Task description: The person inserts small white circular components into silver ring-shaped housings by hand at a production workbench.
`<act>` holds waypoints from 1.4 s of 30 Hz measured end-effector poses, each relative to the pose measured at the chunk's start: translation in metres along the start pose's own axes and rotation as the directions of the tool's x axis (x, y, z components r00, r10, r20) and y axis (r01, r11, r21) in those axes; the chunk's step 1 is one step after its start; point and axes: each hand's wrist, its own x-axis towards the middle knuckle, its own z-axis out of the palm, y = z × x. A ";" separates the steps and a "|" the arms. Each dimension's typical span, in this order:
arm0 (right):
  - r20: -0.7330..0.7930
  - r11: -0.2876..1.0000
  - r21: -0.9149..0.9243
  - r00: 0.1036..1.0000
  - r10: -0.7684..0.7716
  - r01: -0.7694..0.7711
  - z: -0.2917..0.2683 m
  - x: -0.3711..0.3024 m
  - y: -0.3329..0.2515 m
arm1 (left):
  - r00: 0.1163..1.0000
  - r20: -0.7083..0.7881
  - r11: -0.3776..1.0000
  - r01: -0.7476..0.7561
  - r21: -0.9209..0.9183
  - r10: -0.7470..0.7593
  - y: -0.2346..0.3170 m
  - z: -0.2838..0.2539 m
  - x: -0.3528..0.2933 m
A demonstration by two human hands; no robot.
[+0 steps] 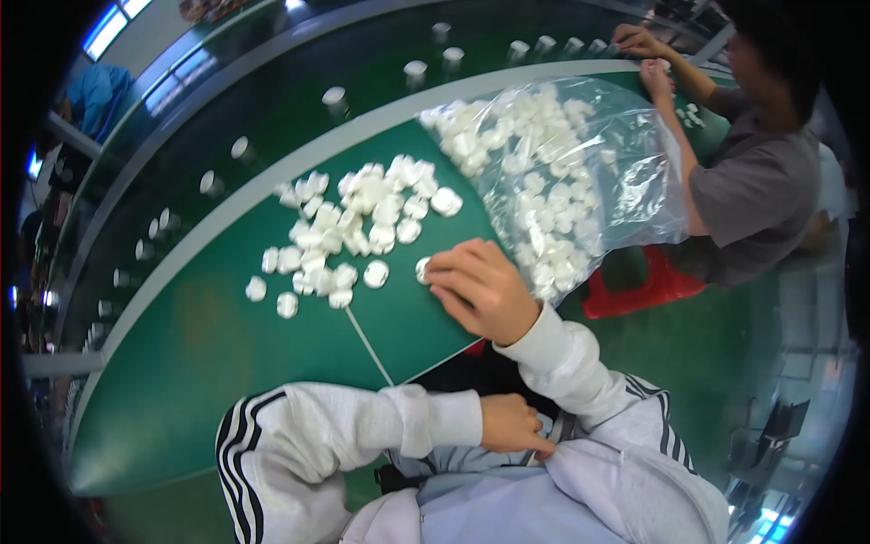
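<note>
On the green tabletop point(272, 358), my right hand point(485, 288) reaches in from the right, its thumb and fingers closed at the edge of a small white plastic cap point(422, 270). A loose heap of similar white caps point(367, 199) lies just beyond and to the left, with one single cap point(376, 274) apart at its near side. Down at my lap, my left hand point(515, 423) is closed, fingers curled by the open front of my light jacket point(589, 467). Whatever those fingers hold, if anything, is hidden.
A clear plastic bag point(625, 195) full of white caps lies right of the heap. Past the table's pale curved rim point(299, 159), small clear containers with white tops point(335, 100) stand in a row. A co-worker point(761, 181) sits at right near a red stool point(639, 290).
</note>
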 end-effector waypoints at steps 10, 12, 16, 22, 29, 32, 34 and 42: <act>0.018 1.000 0.021 1.000 -0.008 0.007 0.006 -0.008 0.002 | 0.999 -0.046 0.998 -0.027 0.048 0.029 0.001 0.006 -0.005; -0.003 0.998 0.065 1.000 0.005 -0.005 0.005 -0.004 0.002 | 0.997 -0.067 0.999 -0.034 0.031 0.036 0.002 0.006 -0.007; -0.024 0.995 0.096 0.999 0.034 -0.032 0.007 -0.003 0.002 | 0.998 -0.057 1.000 -0.018 0.009 0.018 0.000 0.008 -0.011; -0.039 0.993 0.110 0.998 0.043 -0.039 0.011 -0.001 0.004 | 0.998 -0.053 1.000 -0.015 0.014 0.016 0.001 0.002 -0.015; -0.011 0.991 0.120 0.998 0.061 -0.060 0.012 0.001 0.003 | 0.999 0.034 0.999 -0.005 -0.037 0.006 0.002 -0.003 -0.017; -0.037 0.990 0.130 0.997 0.067 -0.062 0.013 0.001 0.003 | 1.000 0.029 0.999 -0.010 -0.045 0.011 0.002 -0.005 -0.018; -0.016 0.985 0.144 0.994 0.104 -0.100 0.012 0.001 0.002 | 0.999 0.028 0.999 -0.014 -0.046 0.016 0.002 -0.004 -0.018; -0.014 0.977 0.173 0.992 0.127 -0.123 0.014 0.003 0.002 | 0.999 0.033 0.999 0.000 -0.050 0.002 0.003 -0.006 -0.021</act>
